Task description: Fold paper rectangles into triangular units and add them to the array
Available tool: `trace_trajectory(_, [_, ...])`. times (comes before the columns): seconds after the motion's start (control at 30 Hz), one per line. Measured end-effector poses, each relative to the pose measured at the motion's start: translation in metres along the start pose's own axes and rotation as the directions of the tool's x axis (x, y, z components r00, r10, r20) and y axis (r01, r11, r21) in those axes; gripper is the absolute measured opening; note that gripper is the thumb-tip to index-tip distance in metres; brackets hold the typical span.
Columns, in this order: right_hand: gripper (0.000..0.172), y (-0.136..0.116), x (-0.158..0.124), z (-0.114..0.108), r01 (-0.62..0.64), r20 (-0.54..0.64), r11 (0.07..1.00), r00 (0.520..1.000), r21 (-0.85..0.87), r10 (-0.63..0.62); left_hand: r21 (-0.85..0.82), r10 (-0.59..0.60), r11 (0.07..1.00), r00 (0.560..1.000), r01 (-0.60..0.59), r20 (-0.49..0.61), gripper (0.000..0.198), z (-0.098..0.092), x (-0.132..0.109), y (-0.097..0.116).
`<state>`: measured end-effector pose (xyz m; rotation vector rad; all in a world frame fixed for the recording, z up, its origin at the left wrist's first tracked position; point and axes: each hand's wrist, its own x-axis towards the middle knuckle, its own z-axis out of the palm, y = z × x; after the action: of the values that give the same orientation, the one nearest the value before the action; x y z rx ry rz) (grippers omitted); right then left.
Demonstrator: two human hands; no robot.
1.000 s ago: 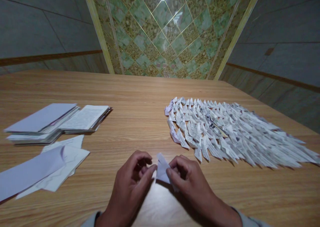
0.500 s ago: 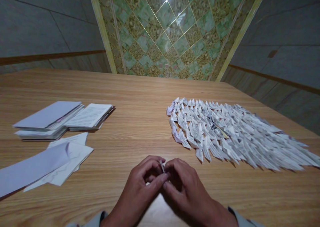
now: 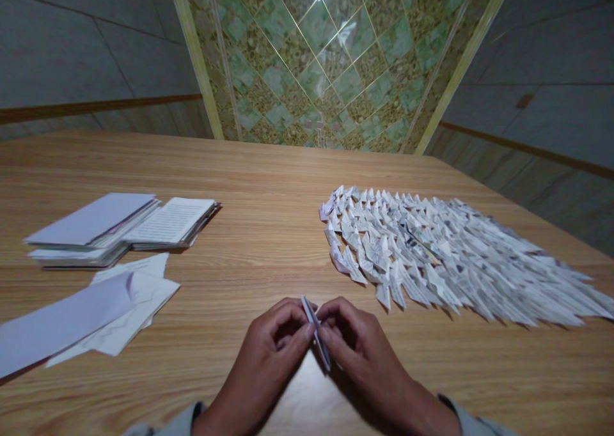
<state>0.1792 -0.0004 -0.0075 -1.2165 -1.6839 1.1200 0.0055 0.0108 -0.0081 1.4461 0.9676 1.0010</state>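
Observation:
A narrow folded strip of white paper point(image 3: 316, 332) stands on edge between my hands. My left hand point(image 3: 268, 353) and my right hand point(image 3: 357, 350) pinch it from either side, near its upper part, and its lower tip points down and to the right. Fingers hide part of the strip. Ahead and to the right lies a large fan-shaped mass of small folded printed-paper pieces point(image 3: 432, 257), packed in overlapping rows. Its nearest pieces are a short way beyond my right hand.
On the wooden table point(image 3: 268, 174), a torn-open stack of printed book pages point(image 3: 170, 222) lies at the left, with loose white sheets point(image 3: 81, 311) nearer me. Green patterned tiles point(image 3: 326, 59) and grey wall panels rise behind the table.
The paper has gone from a wider flat piece to a narrow folded strip. My hands have drawn closer together around it, and the view has shifted slightly.

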Motion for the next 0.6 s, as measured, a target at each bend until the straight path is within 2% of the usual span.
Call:
trace_trajectory(0.07, [0.009, 0.002, -0.001, 0.001, 0.081, -0.043, 0.986, 0.995, -0.143, -0.088, 0.115, 0.042, 0.993, 0.999, -0.039, -0.022, 0.02, 0.0, -0.001, 0.001])
trace_trajectory(0.17, [0.017, 0.006, -0.001, 0.003, 0.221, -0.064, 0.913, 0.964, -0.342, -0.258, 0.277, 0.128, 0.953, 0.992, -0.12, -0.01, 0.016, 0.002, -0.005, 0.0])
trace_trajectory(0.3, [0.015, 0.009, -0.001, 0.006, 0.214, -0.079, 0.886, 0.96, -0.411, -0.269, 0.366, 0.207, 0.907, 0.978, -0.206, 0.039, 0.013, 0.006, -0.009, -0.004])
trace_trajectory(0.37, [0.012, 0.01, -0.001, 0.006, 0.201, -0.091, 0.893, 0.962, -0.402, -0.257, 0.286, 0.152, 0.946, 0.988, -0.152, 0.023, 0.009, 0.01, -0.01, -0.004])
trace_trajectory(0.43, [0.01, 0.009, -0.002, 0.007, 0.208, -0.095, 0.896, 0.96, -0.393, -0.265, 0.128, 0.029, 0.991, 0.999, -0.031, 0.016, 0.008, 0.013, -0.009, -0.003])
trace_trajectory(0.5, [0.009, 0.009, -0.002, 0.007, 0.216, -0.1, 0.888, 0.955, -0.406, -0.278, -0.007, -0.087, 0.996, 0.996, 0.087, 0.025, 0.014, 0.016, -0.008, -0.004])
trace_trajectory(0.6, [0.013, 0.008, -0.003, 0.008, 0.226, -0.11, 0.872, 0.948, -0.434, -0.3, -0.06, -0.144, 0.988, 0.99, 0.144, 0.013, 0.015, 0.017, -0.007, -0.006])
